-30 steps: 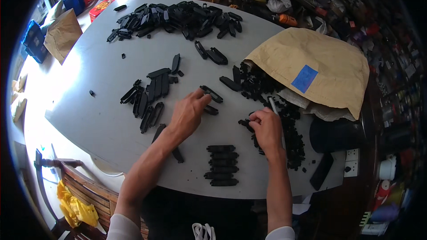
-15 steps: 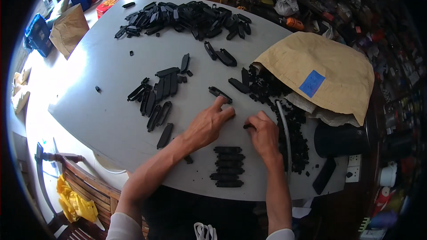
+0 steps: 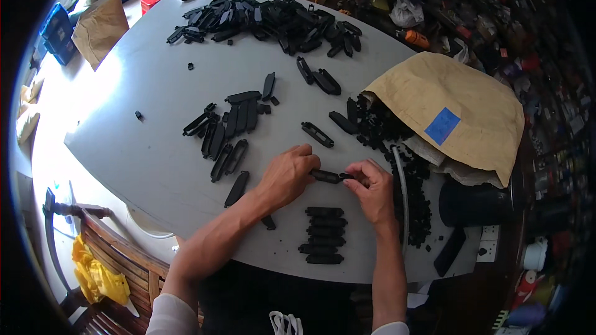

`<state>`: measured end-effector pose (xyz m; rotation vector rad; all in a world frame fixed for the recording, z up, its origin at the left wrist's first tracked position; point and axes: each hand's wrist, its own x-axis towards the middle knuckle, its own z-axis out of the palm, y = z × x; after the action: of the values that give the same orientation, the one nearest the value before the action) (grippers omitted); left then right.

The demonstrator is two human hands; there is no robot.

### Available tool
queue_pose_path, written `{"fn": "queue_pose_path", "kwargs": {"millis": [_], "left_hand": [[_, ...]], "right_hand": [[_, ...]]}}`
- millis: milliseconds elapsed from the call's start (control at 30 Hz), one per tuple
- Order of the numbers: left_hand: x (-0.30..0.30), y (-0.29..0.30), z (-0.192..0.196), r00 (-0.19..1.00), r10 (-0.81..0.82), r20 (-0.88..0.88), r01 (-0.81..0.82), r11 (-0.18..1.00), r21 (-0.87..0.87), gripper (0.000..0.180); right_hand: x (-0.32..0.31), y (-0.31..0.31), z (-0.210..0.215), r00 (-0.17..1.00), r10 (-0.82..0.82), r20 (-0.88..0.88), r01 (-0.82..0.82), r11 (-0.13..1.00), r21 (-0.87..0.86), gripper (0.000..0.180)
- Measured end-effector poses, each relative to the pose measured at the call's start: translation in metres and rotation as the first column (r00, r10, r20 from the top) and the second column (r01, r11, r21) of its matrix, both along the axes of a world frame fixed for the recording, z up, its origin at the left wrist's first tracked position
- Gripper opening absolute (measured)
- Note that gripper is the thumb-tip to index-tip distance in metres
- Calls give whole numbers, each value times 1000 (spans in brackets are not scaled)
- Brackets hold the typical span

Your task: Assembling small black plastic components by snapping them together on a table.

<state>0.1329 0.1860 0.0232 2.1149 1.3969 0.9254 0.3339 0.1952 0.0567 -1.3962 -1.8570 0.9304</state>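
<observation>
My left hand is closed on one end of a slim, elongated black plastic part, held level just above the table. In my right hand a small black plastic piece is pinched between thumb and fingers, against the right end of that long part. Whether the two are joined I cannot tell. Just beyond my hands lies a slotted black part. Nearer me, several long black parts are lined up in a column. To the right, a heap of small black pieces spreads beside my right hand.
A large pile of black parts covers the far side of the white table. Looser parts lie left of centre. A brown paper sack spills small pieces at right, near a pale tube. A wooden chair stands lower left.
My hands have come together. The long part now shows in my left hand, its right end meeting the small piece in my right. The view has shifted slightly.
</observation>
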Motion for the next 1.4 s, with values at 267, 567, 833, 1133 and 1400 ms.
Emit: {"fn": "queue_pose_path", "kwargs": {"millis": [267,567,833,1133,1400], "left_hand": [[3,2,-7,994,-65,91,62,997,39,23],[2,1,-4,993,-64,95,69,997,-41,13],[5,2,-1,988,-106,116,110,993,-29,13],[7,1,6,974,-134,180,154,983,-101,25],[9,3,2,982,-146,116,158,982,-102,27]], "right_hand": [[-21,4,-9,977,127,169,-164,961,224,23],[-19,5,-16,972,209,111,-232,935,269,22],[-23,0,-2,893,154,423,-280,926,252,15],[-24,-7,-12,902,99,421,-206,955,215,3],[-18,-18,-12,758,-13,652,-231,930,286,7]]}}
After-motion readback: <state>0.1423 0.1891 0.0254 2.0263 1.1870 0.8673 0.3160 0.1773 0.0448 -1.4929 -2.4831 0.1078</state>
